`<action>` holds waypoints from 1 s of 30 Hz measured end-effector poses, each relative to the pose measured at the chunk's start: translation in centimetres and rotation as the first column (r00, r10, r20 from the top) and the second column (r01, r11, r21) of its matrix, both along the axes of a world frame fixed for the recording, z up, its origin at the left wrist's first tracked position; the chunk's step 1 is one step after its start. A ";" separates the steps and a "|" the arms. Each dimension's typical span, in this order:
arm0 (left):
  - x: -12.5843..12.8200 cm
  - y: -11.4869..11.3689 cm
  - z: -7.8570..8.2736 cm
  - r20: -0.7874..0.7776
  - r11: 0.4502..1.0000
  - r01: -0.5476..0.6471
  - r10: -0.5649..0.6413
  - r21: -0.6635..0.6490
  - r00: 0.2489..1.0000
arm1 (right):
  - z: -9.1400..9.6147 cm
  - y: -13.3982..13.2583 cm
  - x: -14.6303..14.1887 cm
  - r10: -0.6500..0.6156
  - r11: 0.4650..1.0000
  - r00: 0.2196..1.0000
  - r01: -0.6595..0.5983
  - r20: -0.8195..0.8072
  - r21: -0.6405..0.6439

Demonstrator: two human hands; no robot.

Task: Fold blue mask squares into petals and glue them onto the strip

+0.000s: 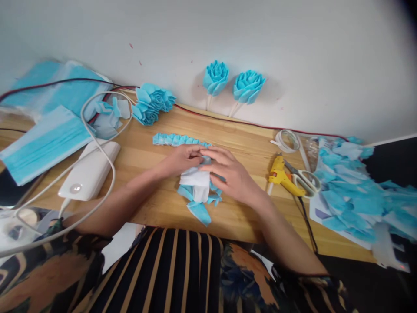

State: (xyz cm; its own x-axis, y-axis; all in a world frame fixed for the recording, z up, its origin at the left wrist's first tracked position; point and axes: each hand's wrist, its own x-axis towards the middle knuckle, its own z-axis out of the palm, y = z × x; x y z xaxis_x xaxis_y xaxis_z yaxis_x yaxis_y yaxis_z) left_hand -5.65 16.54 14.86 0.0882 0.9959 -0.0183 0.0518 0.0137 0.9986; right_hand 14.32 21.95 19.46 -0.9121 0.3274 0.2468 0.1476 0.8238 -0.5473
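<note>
Both hands meet at the middle of the wooden table (247,139) over a small bundle of blue and white mask fabric (198,191). My left hand (180,158) pinches the bundle's top edge. My right hand (228,174) lies over its right side with fingers curled against the cloth. A pleated blue strip (177,139) lies just beyond the hands.
Two blue fabric roses (215,78) (248,86) lean on the wall. A loose flower (152,103), face masks (42,145), a white power bank (91,171) with cable sit left. A yellow glue gun (282,176), scissors (306,179), tape roll (286,140) and blue scraps (352,195) lie right.
</note>
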 end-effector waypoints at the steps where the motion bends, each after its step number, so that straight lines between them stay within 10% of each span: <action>1: 0.0 0.0 0.0 0.000 1.000 0.004 -0.004 -0.005 1.000 | -0.2 0.0 -0.1 -0.006 0.999 0.999 0.005 -0.034 -0.048; 4: 0.0 -0.2 0.2 -0.004 0.999 0.007 -0.008 -0.053 1.000 | -0.9 0.0 0.0 -0.136 0.947 0.984 0.095 -0.114 -0.308; 11: 0.0 -0.5 1.2 -0.021 0.966 0.109 -0.117 -0.234 0.993 | -3.1 0.3 1.2 -0.551 0.448 0.832 0.237 -0.057 -0.862; 30: -0.2 -1.1 2.2 -0.416 0.918 0.395 -0.345 0.038 0.841 | -3.4 2.0 1.2 -0.755 0.194 0.655 0.210 -0.010 -0.958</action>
